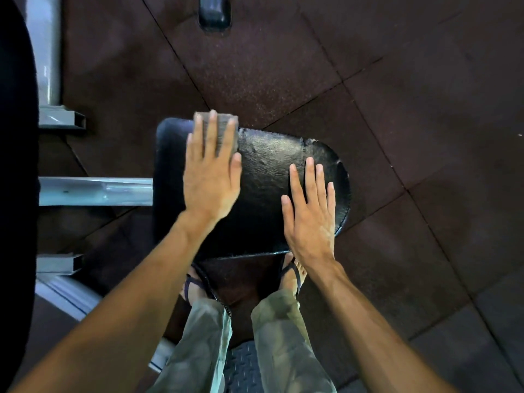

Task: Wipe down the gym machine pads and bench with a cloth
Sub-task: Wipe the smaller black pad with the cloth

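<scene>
My left hand, fingers flat, presses a grey folded cloth at the far edge of the cracked black vinyl bench; my right hand rests flat, empty. The cloth overhangs and could slip off; torn vinyl may snag it.

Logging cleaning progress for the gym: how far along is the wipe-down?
Done: cannot tell; nothing marks wiped areas. In hand: the left hand presses a grey cloth flat on the black seat pad, while the right hand rests flat on it. Left: the small pad at top is untouched.
</scene>
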{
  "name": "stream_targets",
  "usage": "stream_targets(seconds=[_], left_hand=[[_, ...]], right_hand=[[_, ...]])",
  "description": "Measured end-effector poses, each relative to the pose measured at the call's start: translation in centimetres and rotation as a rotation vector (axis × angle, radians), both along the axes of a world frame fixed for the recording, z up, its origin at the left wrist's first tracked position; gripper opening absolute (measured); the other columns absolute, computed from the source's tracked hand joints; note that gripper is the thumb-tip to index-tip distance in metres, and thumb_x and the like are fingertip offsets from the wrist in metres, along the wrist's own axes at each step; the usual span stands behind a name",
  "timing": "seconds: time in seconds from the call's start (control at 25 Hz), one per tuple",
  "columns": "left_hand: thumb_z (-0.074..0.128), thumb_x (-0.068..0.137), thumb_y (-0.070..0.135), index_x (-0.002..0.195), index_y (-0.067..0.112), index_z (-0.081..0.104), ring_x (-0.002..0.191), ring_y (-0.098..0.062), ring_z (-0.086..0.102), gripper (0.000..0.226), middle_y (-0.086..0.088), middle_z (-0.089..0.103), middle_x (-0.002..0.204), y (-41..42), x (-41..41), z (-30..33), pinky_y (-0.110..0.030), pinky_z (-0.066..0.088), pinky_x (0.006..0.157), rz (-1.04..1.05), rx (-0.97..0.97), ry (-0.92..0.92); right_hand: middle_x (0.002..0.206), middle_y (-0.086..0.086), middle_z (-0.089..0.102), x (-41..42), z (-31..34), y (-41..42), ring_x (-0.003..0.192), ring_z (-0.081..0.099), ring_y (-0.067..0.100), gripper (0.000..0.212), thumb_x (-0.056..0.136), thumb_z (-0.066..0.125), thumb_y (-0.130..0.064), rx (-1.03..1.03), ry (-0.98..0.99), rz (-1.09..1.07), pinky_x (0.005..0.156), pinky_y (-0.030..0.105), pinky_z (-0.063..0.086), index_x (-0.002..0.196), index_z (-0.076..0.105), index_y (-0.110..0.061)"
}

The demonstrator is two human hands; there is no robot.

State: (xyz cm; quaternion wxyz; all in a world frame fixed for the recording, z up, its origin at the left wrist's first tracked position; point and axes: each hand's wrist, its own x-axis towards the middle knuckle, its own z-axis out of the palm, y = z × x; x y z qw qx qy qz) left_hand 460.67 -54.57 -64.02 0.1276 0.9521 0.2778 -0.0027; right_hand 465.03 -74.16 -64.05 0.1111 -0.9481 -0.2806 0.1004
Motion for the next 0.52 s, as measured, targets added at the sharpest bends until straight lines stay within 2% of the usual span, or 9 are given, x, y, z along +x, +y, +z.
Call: stream_targets(seconds=[0.12, 0.24, 0.36, 0.44, 0.52], left_hand=[[0.030, 0.105, 0.034, 0.157, 0.017, 0.015, 0.154, -0.033, 0.002, 0.057, -0.014, 0.006, 0.166, -5.4, -7.0, 0.3, -0.049, 0.018, 0.124, -0.141, -0.009, 0.052], [0.033, 0.102, 0.032, 0.156, 0.020, 0.018, 0.154, -0.033, 0.007, 0.058, -0.013, 0.010, 0.166, -3.0, -12.2, 0.4, -0.053, 0.022, 0.122, -0.213, 0.015, 0.071], [0.029, 0.105, 0.032, 0.156, 0.012, 0.019, 0.153, -0.038, 0.005, 0.056, -0.020, 0.010, 0.164, 2.9, -7.3, 0.0, -0.051, 0.017, 0.124, 0.034, -0.010, 0.026], [0.023, 0.105, 0.036, 0.157, 0.013, 0.014, 0.153, -0.039, 0.003, 0.057, -0.021, 0.007, 0.164, 2.6, -2.4, 0.3, -0.050, 0.014, 0.125, 0.169, -0.030, 0.024], [0.019, 0.106, 0.037, 0.158, 0.014, 0.011, 0.153, -0.037, 0.001, 0.058, -0.019, 0.005, 0.165, -1.7, -0.4, 0.1, -0.049, 0.014, 0.125, 0.052, -0.036, -0.002]], right_hand=[[0.167, 0.006, 0.008, 0.1, 0.2, -0.2, 0.155, 0.003, 0.021, 0.053, 0.106, 0.032, -0.034, 0.015, 0.048, 0.006, 0.124, 0.043, 0.006, 0.157, 0.022, -0.021], [0.167, 0.006, 0.007, 0.1, 0.3, -0.3, 0.154, 0.001, 0.020, 0.054, 0.106, 0.030, -0.035, 0.009, 0.066, 0.003, 0.124, 0.043, 0.006, 0.157, 0.021, -0.021], [0.167, 0.006, 0.007, -0.1, 0.0, -0.1, 0.154, 0.001, 0.020, 0.054, 0.106, 0.029, -0.035, 0.007, 0.027, -0.010, 0.124, 0.042, 0.005, 0.157, 0.021, -0.021], [0.167, 0.005, 0.007, -0.1, 0.0, -0.1, 0.155, 0.001, 0.020, 0.053, 0.106, 0.029, -0.035, 0.001, 0.026, -0.011, 0.124, 0.042, 0.005, 0.157, 0.020, -0.022], [0.167, 0.005, 0.007, 0.2, 0.1, -0.2, 0.155, 0.001, 0.020, 0.052, 0.106, 0.029, -0.031, 0.019, 0.052, 0.002, 0.125, 0.042, 0.004, 0.157, 0.021, -0.021]])
